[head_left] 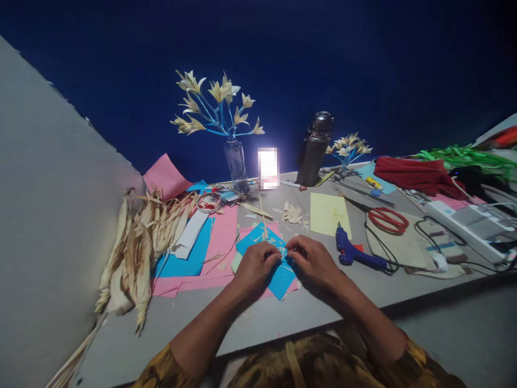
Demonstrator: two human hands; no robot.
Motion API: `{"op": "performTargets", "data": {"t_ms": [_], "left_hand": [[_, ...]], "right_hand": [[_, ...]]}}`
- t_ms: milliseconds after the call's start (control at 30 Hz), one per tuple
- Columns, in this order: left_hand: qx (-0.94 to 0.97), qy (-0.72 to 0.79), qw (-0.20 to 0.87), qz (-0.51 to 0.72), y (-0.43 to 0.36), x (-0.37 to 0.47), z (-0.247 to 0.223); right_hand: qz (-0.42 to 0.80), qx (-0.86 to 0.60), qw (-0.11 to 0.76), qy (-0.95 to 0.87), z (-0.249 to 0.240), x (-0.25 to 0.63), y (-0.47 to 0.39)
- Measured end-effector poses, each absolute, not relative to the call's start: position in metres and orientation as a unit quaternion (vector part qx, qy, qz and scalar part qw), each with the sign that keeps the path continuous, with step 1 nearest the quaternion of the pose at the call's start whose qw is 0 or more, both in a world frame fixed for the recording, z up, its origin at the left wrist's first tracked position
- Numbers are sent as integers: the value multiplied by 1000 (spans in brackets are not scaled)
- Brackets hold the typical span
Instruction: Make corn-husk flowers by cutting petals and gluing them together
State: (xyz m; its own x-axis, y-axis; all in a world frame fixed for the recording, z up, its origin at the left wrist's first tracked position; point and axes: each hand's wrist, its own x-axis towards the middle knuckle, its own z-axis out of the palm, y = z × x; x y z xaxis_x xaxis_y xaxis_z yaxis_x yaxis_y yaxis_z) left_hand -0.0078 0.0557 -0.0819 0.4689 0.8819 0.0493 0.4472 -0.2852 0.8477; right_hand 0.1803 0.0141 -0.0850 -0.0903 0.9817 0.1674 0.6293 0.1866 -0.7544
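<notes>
Pinching a small pale strip between them, the left hand and the right hand meet over a blue sheet of paper near the front edge of the grey table. Both hands have their fingers curled in, fingertips closed on the strip, which sits just above the blue sheet; its exact shape is too small to tell. The blue sheet lies on a pink sheet, and another blue sheet rests to the left under a white strip of paper.

At the far left a pile of dried husks spreads along the wall. Just right of the right hand lies a blue glue gun, its black cord trailing to the right. Behind it sits a pale yellow sheet, and further right a pair of red-handled scissors lies on a tan cloth. A few pale cut petals lie beyond the hands.

At the back of the table a clear bottle holds blue stems with cream flowers. Near it stands a dark metal flask, with a smaller bunch of flowers beside it. A red cloth and green strips lie at the far right, near a white power strip.
</notes>
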Motion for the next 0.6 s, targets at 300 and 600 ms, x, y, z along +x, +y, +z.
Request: {"op": "performTargets", "data": {"t_ms": [300, 600], "left_hand": [[688, 421, 506, 304, 51, -3, -78], [485, 436, 632, 419, 54, 1, -77]], "right_hand": [[344, -588, 413, -604, -81, 181, 13], [346, -579, 411, -613, -84, 179, 0]]}}
